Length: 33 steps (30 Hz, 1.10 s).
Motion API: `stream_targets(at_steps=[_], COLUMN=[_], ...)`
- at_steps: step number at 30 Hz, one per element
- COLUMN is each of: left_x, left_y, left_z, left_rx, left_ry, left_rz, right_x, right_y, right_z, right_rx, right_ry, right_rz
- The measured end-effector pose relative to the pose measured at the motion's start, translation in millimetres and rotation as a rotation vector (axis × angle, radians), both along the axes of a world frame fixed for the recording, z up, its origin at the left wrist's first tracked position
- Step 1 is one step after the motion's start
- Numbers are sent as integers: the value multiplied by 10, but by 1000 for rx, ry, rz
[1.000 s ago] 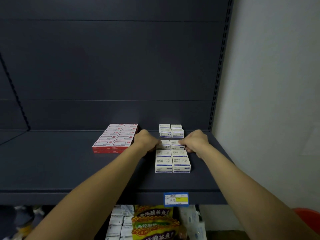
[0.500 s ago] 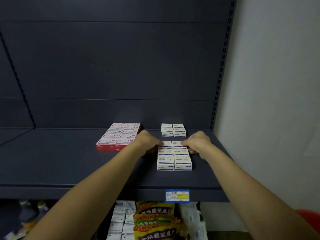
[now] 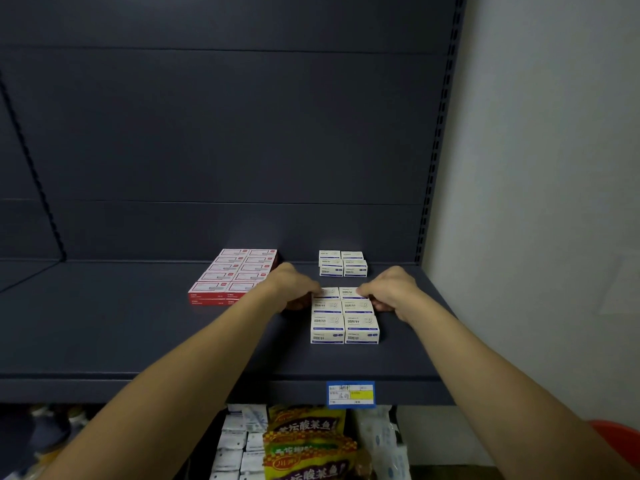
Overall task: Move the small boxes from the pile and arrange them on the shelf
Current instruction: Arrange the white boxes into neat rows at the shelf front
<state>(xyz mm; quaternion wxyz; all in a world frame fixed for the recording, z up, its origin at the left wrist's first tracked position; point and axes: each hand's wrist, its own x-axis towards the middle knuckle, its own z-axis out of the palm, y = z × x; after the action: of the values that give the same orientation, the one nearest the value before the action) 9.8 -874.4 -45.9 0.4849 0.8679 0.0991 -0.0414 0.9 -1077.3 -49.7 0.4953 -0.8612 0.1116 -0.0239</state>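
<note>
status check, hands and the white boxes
Left hand and right hand grip the white box block from both sides. Gap behind, then rear white boxes. Red boxes alongside, clear.

Dim scene, dark shelf point(image 3: 104, 323); brighter wall point(image 3: 536, 168) right; wide-angle bending at edges.

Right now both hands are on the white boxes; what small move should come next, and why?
Probably slide the near block of white boxes back toward the rear white boxes. The left hand and right hand flank its far end, and bare shelf separates the two groups.
</note>
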Motion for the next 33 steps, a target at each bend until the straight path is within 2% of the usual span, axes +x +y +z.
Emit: stream_targets(at_steps=[18,24,33], left_x=[133,286,601], left_y=[42,-8,-300], left_z=[140,91,94], left_rx=[127,209,128], left_ry=[-185,-136,-123], left_rz=[59,51,91], right_x=[114,280,638], right_y=[37,34,-48], right_z=[139,80,36], right_rx=[-59,-58,-34], right_ry=[-88,-129,-143], right_rz=[-166,-190,-121])
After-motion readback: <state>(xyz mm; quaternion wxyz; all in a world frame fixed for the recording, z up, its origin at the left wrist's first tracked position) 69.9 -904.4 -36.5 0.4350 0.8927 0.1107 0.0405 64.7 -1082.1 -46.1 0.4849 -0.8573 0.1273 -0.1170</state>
